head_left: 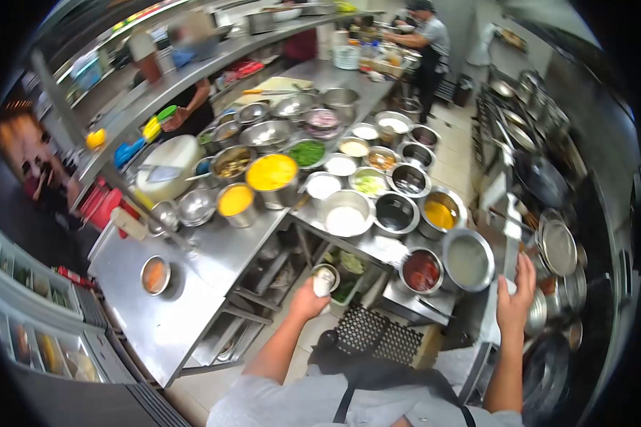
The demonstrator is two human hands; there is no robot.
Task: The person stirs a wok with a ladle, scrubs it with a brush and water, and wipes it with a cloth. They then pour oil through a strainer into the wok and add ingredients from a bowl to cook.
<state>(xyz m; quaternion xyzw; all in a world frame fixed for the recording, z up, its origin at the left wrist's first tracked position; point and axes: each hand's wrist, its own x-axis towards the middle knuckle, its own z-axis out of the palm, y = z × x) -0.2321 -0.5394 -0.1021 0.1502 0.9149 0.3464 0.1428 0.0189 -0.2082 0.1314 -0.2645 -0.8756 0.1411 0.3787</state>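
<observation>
My left hand (309,299) is closed around a white cloth (322,286), in front of the gap between the two counters. The round metal rim of a small bowl (335,270) shows right behind the cloth; whether my fingers grip it too, I cannot tell. On the other side, my right hand (514,299) is raised and empty, its fingers apart. It is nearest to a steel pot of cloudy pale liquid (468,260). Left of that pot stands a pot of dark red sauce (421,271), with a pot of yellow liquid (440,212) behind.
Steel counters (214,263) carry many bowls, including chopped greens (307,152) and a yellow-filled pot (271,172). A small bowl with orange contents (154,275) stands at left. Stoves and a wok (543,181) line the right. A co-worker (431,50) stands at the far end.
</observation>
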